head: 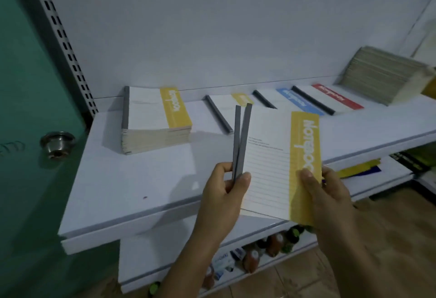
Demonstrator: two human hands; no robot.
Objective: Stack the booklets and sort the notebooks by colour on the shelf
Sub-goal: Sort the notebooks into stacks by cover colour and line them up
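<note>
Two yellow-banded white notebooks with grey spines (271, 156): held up at frame centre, above the white shelf (118, 179), spines fanned slightly apart.
Left hand (221, 194): fingers (244, 177) clamped on both grey spines.
Right hand (330, 198): thumb on the yellow band, gripping the right edge.
Yellow notebook stack (153, 118): centre left, on the shelf.
Loose row, right of the stack: yellow-banded notebook (230, 106), blue-banded notebook (297, 102), red-banded notebook (335, 96), lying flat.
Grey-edged booklet pile (387, 76): upper right, on the shelf.

A white shelf (118, 191) ran across the middle of the frame. At centre left lay a stack of yellow-banded notebooks (151, 118). To its right, in a row, lay a single yellow notebook (226, 109), a blue-banded notebook (292, 100) and a red-banded notebook (335, 97), then a pile of booklets (382, 76) at far right.
</note>
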